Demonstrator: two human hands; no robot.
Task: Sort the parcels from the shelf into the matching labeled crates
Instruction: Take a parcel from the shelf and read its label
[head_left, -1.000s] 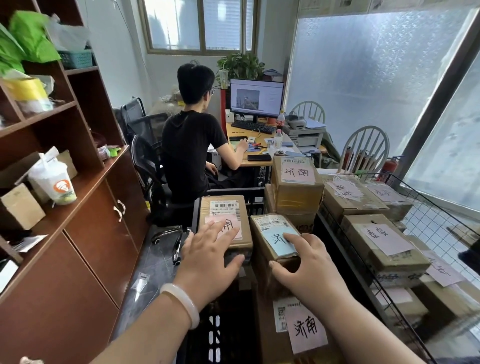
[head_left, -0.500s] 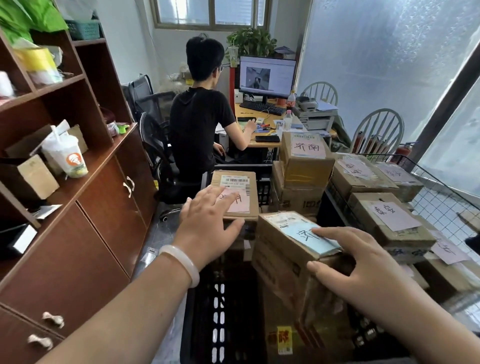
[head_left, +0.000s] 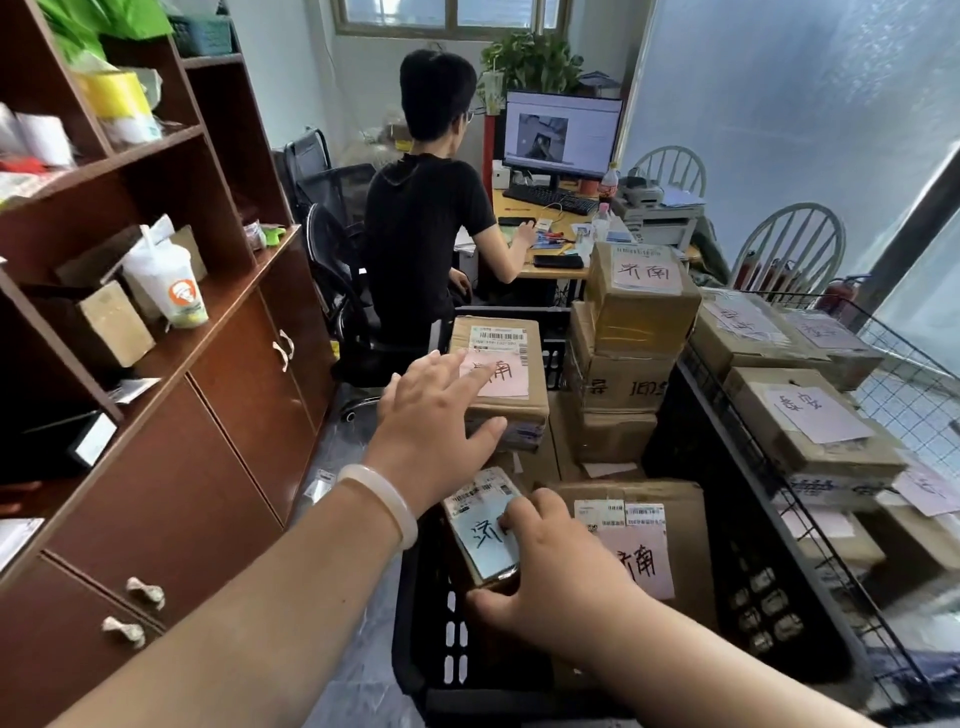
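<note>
**Small carton, short grip, low in the crate**

My right hand (head_left: 566, 577) is clamped on the small blue-labelled parcel (head_left: 483, 540), thumb under its near end and fingers curled over the top onto the label; the parcel sits tilted inside the black crate (head_left: 441, 654), just beside the large parcel (head_left: 644, 551) with the pink label; I cannot tell whether its far end rests on anything. My left hand (head_left: 431, 415) lies flat and spread on the pink-labelled parcel (head_left: 511, 379) further ahead, fingers straight, gripping nothing.

I judge the small parcel to be light, since one hand spans it; it is taped cardboard, so stiff enough to take a squeeze at the ends, though the glossy tape and the paper label could be slippery under my fingertips; I would grip the cardboard edges rather than the label, which might peel; what is inside is unknown, so I would set it down gently rather than drop it.
</note>
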